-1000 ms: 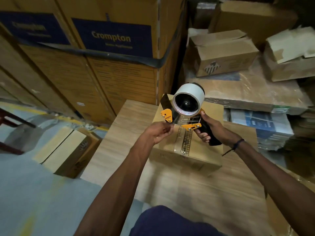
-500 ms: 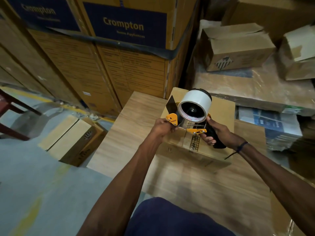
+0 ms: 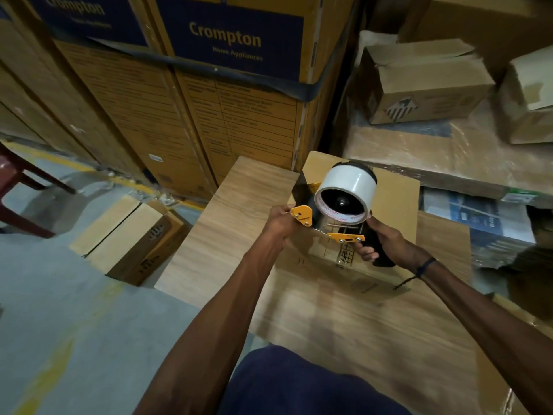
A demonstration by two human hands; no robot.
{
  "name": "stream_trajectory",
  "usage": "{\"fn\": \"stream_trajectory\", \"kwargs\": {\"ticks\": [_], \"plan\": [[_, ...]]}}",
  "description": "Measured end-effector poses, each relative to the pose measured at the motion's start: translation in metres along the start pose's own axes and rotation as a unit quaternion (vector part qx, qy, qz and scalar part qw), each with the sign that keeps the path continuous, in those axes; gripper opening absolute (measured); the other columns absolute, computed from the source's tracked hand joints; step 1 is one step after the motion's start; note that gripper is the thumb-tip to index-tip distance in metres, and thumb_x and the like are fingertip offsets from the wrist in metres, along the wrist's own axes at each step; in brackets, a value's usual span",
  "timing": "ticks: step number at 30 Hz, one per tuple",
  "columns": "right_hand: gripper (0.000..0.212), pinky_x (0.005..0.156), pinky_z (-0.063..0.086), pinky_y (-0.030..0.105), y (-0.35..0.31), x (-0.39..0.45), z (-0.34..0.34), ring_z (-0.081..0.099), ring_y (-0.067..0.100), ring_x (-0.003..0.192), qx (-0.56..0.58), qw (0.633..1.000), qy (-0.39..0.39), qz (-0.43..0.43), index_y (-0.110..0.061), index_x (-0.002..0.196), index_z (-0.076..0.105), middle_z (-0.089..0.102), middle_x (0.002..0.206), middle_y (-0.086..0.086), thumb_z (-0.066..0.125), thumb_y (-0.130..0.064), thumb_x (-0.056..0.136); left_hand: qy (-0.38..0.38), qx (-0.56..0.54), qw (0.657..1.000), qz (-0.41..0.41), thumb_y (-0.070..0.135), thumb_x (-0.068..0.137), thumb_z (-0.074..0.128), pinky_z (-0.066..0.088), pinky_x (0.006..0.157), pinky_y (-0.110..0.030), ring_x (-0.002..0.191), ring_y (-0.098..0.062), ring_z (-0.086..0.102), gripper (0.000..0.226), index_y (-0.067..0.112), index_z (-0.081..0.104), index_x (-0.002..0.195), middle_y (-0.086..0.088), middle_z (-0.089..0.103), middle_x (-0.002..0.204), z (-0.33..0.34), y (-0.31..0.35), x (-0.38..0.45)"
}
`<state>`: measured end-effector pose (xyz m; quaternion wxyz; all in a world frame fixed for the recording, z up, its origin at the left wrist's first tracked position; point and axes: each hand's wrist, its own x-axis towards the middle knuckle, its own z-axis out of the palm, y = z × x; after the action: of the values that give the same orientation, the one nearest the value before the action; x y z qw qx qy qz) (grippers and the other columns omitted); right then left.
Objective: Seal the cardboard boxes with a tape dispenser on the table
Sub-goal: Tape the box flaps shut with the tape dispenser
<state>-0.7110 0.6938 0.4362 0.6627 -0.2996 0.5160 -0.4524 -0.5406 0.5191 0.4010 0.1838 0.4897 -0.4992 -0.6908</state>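
A tape dispenser (image 3: pixel 338 217) with orange plates and a white tape roll (image 3: pixel 348 191) is held above a closed cardboard box (image 3: pixel 392 202) on the wooden table (image 3: pixel 239 223). My right hand (image 3: pixel 381 242) grips its black handle. My left hand (image 3: pixel 281 224) pinches the dispenser's front end by the orange plate, where clear tape comes off. A strip of clear tape (image 3: pixel 344 259) lies down the box's near side. The box's top seam is hidden behind the dispenser.
Tall stacked Crompton cartons (image 3: pixel 227 94) stand behind the table. Loose boxes (image 3: pixel 425 85) on wrapped pallets fill the right. A small carton (image 3: pixel 131 244) lies on the floor at left, with a red chair (image 3: pixel 21 199) beyond. Flat cardboard (image 3: pixel 508 369) sits at the lower right.
The view has shifted, so the box and dispenser sit lower right in frame. Both hands keep their grip on the dispenser, which stays over the box's near edge.
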Motion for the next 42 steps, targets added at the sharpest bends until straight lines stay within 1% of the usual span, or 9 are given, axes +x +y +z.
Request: {"fn": "stream_trajectory", "kwargs": {"ticks": [4, 9, 14, 21, 26, 33, 36, 39, 42], "plan": [[0.082, 0.045, 0.027, 0.02, 0.0, -0.011, -0.009, 0.031, 0.009, 0.044, -0.059, 0.997, 0.016, 0.037, -0.008, 0.073, 0.056, 0.04, 0.058, 0.0, 0.065, -0.09, 0.068, 0.039, 0.074, 0.993, 0.081, -0.011, 0.089, 0.066, 0.053, 0.052, -0.021, 0.062, -0.017, 0.069, 0.01, -0.001, 0.066, 0.09, -0.012, 0.069, 0.079, -0.017, 0.008, 0.006], [0.092, 0.044, 0.031, 0.016, 0.003, -0.034, -0.03, 0.032, 0.009, 0.047, -0.071, 0.994, 0.042, 0.064, -0.002, 0.078, 0.052, 0.039, 0.06, 0.003, 0.071, -0.09, 0.059, 0.076, 0.051, 0.991, 0.093, 0.001, 0.083, 0.085, 0.065, 0.07, -0.038, 0.071, -0.022, 0.077, 0.032, -0.008, 0.061, 0.103, -0.021, 0.07, 0.093, -0.071, -0.008, 0.0], [0.091, 0.046, 0.034, 0.016, 0.012, -0.046, -0.037, 0.032, 0.01, 0.05, -0.115, 0.989, 0.03, 0.086, -0.003, 0.08, 0.052, 0.04, 0.063, 0.005, 0.066, -0.091, 0.065, 0.092, 0.087, 0.982, 0.14, 0.005, 0.082, 0.087, 0.065, 0.065, -0.036, 0.075, -0.025, 0.076, 0.031, -0.004, 0.063, 0.1, -0.019, 0.071, 0.088, -0.081, -0.025, -0.011], [0.085, 0.048, 0.031, 0.021, 0.028, -0.039, -0.036, 0.025, 0.02, 0.055, -0.143, 0.986, 0.031, 0.085, -0.003, 0.083, 0.054, 0.039, 0.064, 0.008, 0.056, -0.088, 0.078, 0.11, 0.12, 0.969, 0.183, 0.007, 0.084, 0.086, 0.059, 0.059, -0.021, 0.068, -0.004, 0.071, 0.028, 0.0, 0.064, 0.1, -0.009, 0.07, 0.083, -0.08, -0.036, -0.015], [0.085, 0.047, 0.034, 0.019, 0.027, -0.032, -0.03, 0.029, 0.017, 0.053, -0.16, 0.983, 0.027, 0.081, -0.002, 0.083, 0.055, 0.04, 0.064, 0.008, 0.055, -0.088, 0.08, 0.117, 0.132, 0.964, 0.201, 0.013, 0.085, 0.086, 0.06, 0.059, -0.025, 0.07, -0.01, 0.073, 0.028, 0.003, 0.063, 0.099, -0.005, 0.072, 0.081, -0.088, -0.044, -0.014], [0.08, 0.052, 0.027, 0.031, 0.025, -0.026, -0.03, 0.029, 0.017, 0.05, -0.197, 0.975, 0.015, 0.098, -0.009, 0.077, 0.053, 0.041, 0.062, 0.004, 0.045, -0.088, 0.084, 0.091, 0.064, 0.989, 0.094, 0.015, 0.085, 0.086, 0.065, 0.079, -0.045, 0.075, -0.02, 0.077, 0.033, -0.002, 0.062, 0.101, -0.014, 0.076, 0.083, -0.085, -0.068, 0.002], [0.077, 0.05, 0.028, 0.028, 0.022, -0.026, -0.028, 0.03, 0.015, 0.05, -0.184, 0.977, 0.017, 0.106, -0.011, 0.076, 0.053, 0.041, 0.062, 0.002, 0.047, -0.088, 0.082, 0.063, 0.064, 0.993, 0.07, 0.02, 0.089, 0.083, 0.065, 0.074, -0.043, 0.082, -0.019, 0.078, 0.031, 0.005, 0.06, 0.103, -0.017, 0.077, 0.093, -0.085, -0.07, 0.004], [0.076, 0.05, 0.029, 0.028, 0.023, -0.026, -0.027, 0.031, 0.015, 0.05, -0.185, 0.977, 0.019, 0.109, -0.013, 0.075, 0.054, 0.042, 0.063, 0.002, 0.05, -0.089, 0.08, 0.081, 0.154, 0.981, 0.09, 0.028, 0.088, 0.084, 0.058, 0.067, -0.032, 0.093, -0.013, 0.07, 0.034, 0.012, 0.059, 0.104, -0.007, 0.072, 0.11, -0.088, -0.072, 0.004], [0.074, 0.053, 0.026, 0.033, 0.025, -0.026, -0.027, 0.03, 0.016, 0.052, -0.19, 0.976, 0.018, 0.106, -0.014, 0.075, 0.055, 0.042, 0.063, 0.002, 0.049, -0.087, 0.083, 0.128, 0.291, 0.935, 0.158, 0.016, 0.09, 0.077, 0.054, 0.086, -0.037, 0.108, -0.023, 0.065, 0.032, 0.014, 0.061, 0.117, -0.004, 0.066, 0.119, -0.089, -0.076, -0.003]]}}
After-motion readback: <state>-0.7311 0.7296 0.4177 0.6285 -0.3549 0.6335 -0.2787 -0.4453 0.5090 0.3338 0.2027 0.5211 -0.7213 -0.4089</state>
